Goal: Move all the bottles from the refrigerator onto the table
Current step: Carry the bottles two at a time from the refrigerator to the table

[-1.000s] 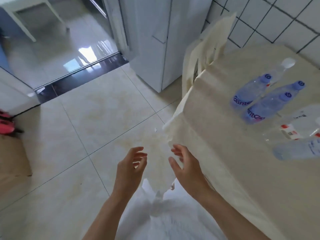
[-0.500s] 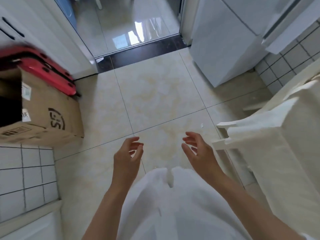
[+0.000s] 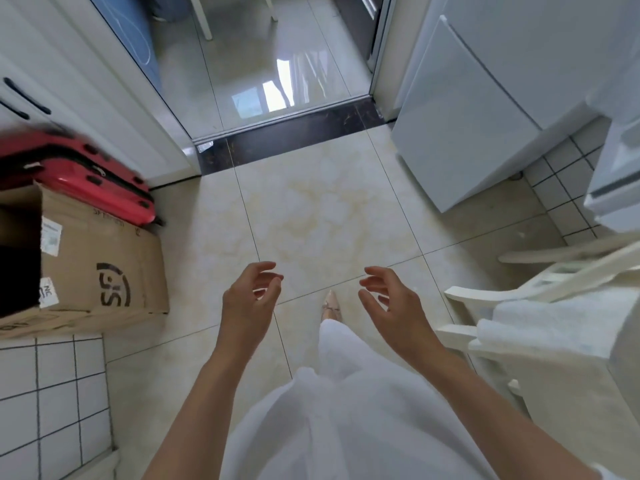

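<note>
Bare forearms, no sleeves; white gauzy dress (image 3: 346, 420); pointed beige shoe (image 3: 330, 304) with small bow.

The refrigerator (image 3: 464, 133) is standing at the upper right of the frame, beside the doorway threshold (image 3: 291, 133) running across the upper middle. A suitcase (image 3: 79, 174) is lying at the left edge, resting against a cardboard box (image 3: 97, 271) just below it. A chair (image 3: 540, 306) is sitting at the right edge, below the refrigerator.
</note>
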{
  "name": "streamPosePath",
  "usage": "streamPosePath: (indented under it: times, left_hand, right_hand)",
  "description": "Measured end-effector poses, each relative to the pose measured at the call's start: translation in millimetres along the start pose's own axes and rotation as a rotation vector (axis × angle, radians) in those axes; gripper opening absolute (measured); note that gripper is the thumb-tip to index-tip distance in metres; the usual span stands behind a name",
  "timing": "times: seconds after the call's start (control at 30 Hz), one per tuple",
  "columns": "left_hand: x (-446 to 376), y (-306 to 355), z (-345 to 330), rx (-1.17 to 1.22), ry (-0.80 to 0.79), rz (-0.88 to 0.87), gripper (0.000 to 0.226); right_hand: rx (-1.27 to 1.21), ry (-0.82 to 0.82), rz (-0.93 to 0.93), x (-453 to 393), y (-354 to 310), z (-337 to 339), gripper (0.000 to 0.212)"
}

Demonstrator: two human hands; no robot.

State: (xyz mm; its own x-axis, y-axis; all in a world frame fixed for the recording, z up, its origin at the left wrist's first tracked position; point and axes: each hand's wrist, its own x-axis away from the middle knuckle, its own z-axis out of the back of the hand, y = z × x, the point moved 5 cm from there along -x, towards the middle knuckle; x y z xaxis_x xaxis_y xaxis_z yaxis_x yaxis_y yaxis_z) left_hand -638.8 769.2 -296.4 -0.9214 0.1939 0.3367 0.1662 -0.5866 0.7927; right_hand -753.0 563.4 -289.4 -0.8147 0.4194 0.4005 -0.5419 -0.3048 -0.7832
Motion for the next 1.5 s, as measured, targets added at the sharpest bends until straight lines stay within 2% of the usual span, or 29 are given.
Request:
streamPosePath:
  times: [0.23, 0.43, 0.73, 0.87, 0.93, 1.0, 1.17, 1.37, 1.5]
  left_hand:
    - [-104.2, 71.0, -9.8, -0.002, -0.016, -0.041, 0.018]
    - [-175.1, 116.2, -27.0, -0.038, -0.071, -0.092, 0.019]
    - [-300.6, 171.2, -62.9, -0.128, -0.24, -0.168, 0.019]
    - [-378.7, 223.8, -70.2, -0.182, -0.328, -0.253, 0.019]
    - [-397.2, 244.3, -67.0, -0.193, -0.335, -0.287, 0.021]
    - [-450.2, 283.0, -95.8, -0.26, -0.466, -0.339, 0.022]
    - [-500.2, 348.0, -138.3, -0.262, -0.565, -0.457, 0.023]
    - [-522.1, 412.5, -216.4, -0.23, -0.755, -0.518, 0.034]
    - [-534.0, 462.1, -263.6, -0.202, -0.788, -0.59, 0.034]
  right_hand:
    - [0.03, -0.053, 0.054, -101.2, -51.4, 30.4, 0.037]
    - [-0.011, 0.039, 0.049, -173.0, -78.1, 65.0, 0.035]
    - [-0.1, 0.204, -0.046, -277.5, -99.5, 105.5, 0.034]
    - [-0.175, 0.298, -0.107, -329.4, -120.7, 128.4, 0.033]
    - [-0.162, 0.281, -0.083, -339.8, -133.9, 131.6, 0.033]
    - [-0.209, 0.387, -0.165, -375.6, -137.9, 154.7, 0.032]
    - [-0.33, 0.54, -0.212, -406.5, -148.4, 190.9, 0.028]
    - [-0.434, 0.722, -0.27, -435.0, -141.7, 245.9, 0.021]
    - [-0.419, 0.806, -0.273, -460.7, -130.2, 299.4, 0.027]
